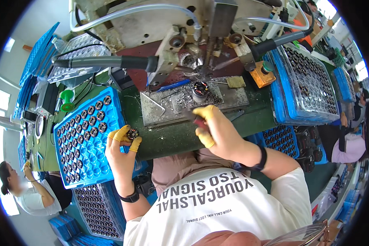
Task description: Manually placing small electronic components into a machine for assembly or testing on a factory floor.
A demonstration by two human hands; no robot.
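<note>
My left hand, with yellow finger covers, is closed on a small round black part at the right edge of a blue tray. Several similar parts fill much of that tray's pockets. Yellow covers also wrap the fingers of my right hand, which grips a dark red-handled tool; its tip is smeared by motion, so its kind cannot be told. Beyond it, another round part with coloured bits sits on a round holder on the metal plate, apart from both hands.
A press-like machine rises behind the plate. Around the holder lie metal shavings, a hex key and a blue pen-like tool. An orange bottle and stacked clear-and-blue trays stand right. Another person works at far left.
</note>
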